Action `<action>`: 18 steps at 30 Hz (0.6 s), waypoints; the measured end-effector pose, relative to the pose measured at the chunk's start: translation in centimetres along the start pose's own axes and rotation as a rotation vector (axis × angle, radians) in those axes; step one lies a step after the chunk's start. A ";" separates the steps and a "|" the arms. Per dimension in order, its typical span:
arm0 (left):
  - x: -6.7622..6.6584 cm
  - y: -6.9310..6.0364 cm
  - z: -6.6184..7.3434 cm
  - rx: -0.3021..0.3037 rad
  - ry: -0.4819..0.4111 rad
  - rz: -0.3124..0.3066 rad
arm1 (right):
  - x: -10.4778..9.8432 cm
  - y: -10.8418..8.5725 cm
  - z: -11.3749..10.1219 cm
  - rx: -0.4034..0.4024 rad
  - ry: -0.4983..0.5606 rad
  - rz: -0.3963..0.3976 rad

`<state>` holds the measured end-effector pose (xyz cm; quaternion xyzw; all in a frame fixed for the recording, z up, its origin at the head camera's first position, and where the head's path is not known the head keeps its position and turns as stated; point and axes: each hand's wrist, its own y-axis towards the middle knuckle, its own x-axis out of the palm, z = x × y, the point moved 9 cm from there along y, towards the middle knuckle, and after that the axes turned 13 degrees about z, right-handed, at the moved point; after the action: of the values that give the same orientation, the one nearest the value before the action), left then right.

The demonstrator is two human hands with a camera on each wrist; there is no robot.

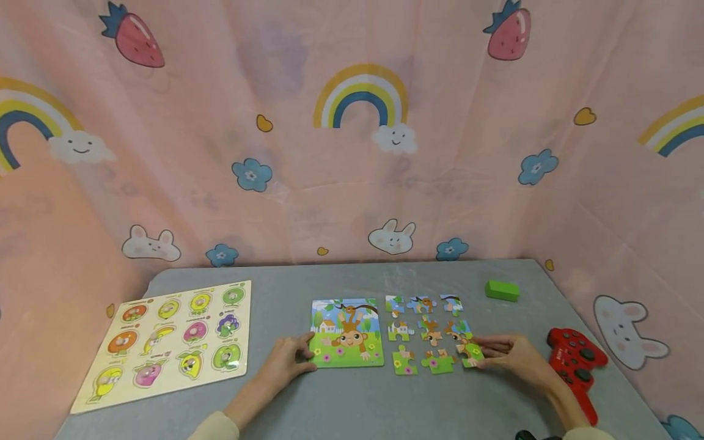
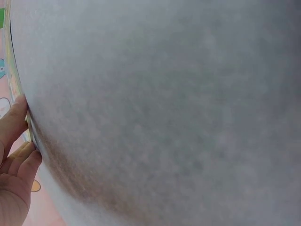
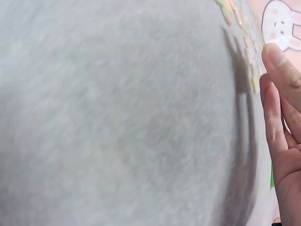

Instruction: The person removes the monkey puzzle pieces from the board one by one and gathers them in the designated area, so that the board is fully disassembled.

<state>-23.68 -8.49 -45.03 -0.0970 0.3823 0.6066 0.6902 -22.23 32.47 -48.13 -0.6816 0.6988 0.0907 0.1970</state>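
Observation:
A square monkey picture board point(image 1: 360, 348) lies flat on the grey table. My left hand point(image 1: 288, 356) holds its left edge, thumb and fingers bent against it; the left wrist view shows this hand point(image 2: 16, 160) at the board's side. To the board's right, several monkey jigsaw pieces point(image 1: 399, 330) lie spaced out in rows. My right hand point(image 1: 511, 357) pinches the lower right jigsaw piece point(image 1: 470, 352), green with a yellow flower, between thumb and fingers. In the right wrist view, that hand point(image 3: 287, 117) has its thumb against the fingertips, and the piece shows only edge-on.
A cream fruit puzzle board point(image 1: 165, 348) lies at the left of the table point(image 1: 286, 281). A green block point(image 1: 502, 291) sits at the back right. A red game controller point(image 1: 577, 360) lies beyond my right hand. Behind hangs a pink patterned curtain point(image 1: 352, 201).

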 end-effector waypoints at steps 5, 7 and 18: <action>-0.2 0.1 -0.1 0.015 0.011 0.007 | 0.2 0.1 0.4 -0.050 -0.015 -0.029; -0.3 0.0 -0.1 0.019 0.017 0.012 | 0.4 0.1 0.2 -0.080 -0.036 -0.046; 0.8 -0.9 1.3 0.118 0.171 -0.041 | 0.5 -1.2 -1.6 -0.343 -0.126 -0.055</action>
<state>-22.40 -7.34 -44.97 -0.1156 0.4727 0.5582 0.6720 -21.31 31.28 -46.68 -0.7172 0.6403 0.2457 0.1236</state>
